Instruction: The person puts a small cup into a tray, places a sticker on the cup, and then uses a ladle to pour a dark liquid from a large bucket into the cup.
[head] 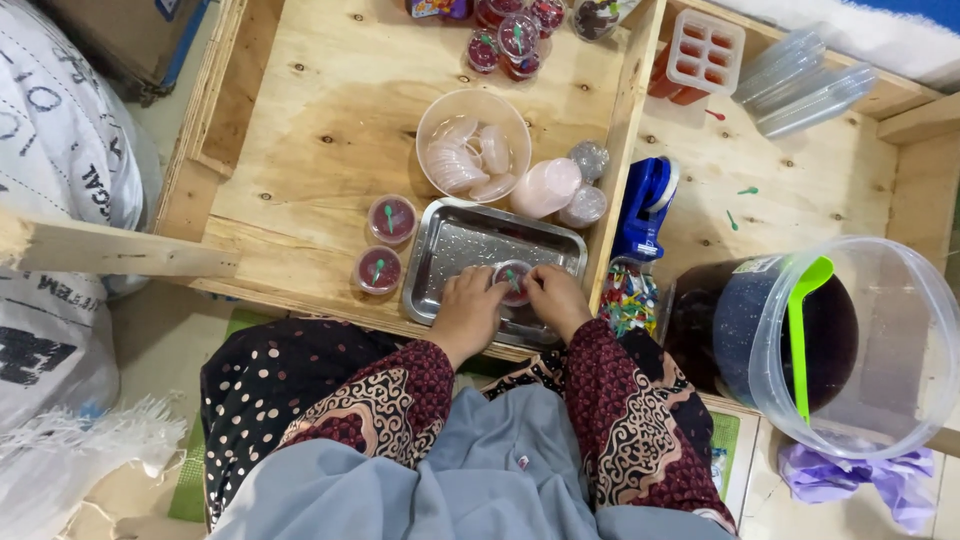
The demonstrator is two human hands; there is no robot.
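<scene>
A small round cup of dark red jelly (513, 282) with a tiny green spoon on it sits in a shallow metal tray (470, 240) on a low plywood table. My left hand (468, 310) grips its left side and my right hand (556, 297) grips its right side, fingertips pressing on its clear lid. Two closed cups of the same kind (392, 219) (378, 269) stand just left of the tray.
Behind the tray are a clear bowl of lids (473, 157) and stacked lids (545, 187). More filled cups (515, 40) stand at the far edge. To the right are a blue tape dispenser (645, 205), a tub of coloured spoons (628, 298) and a big bucket of dark jelly with a green ladle (810, 335).
</scene>
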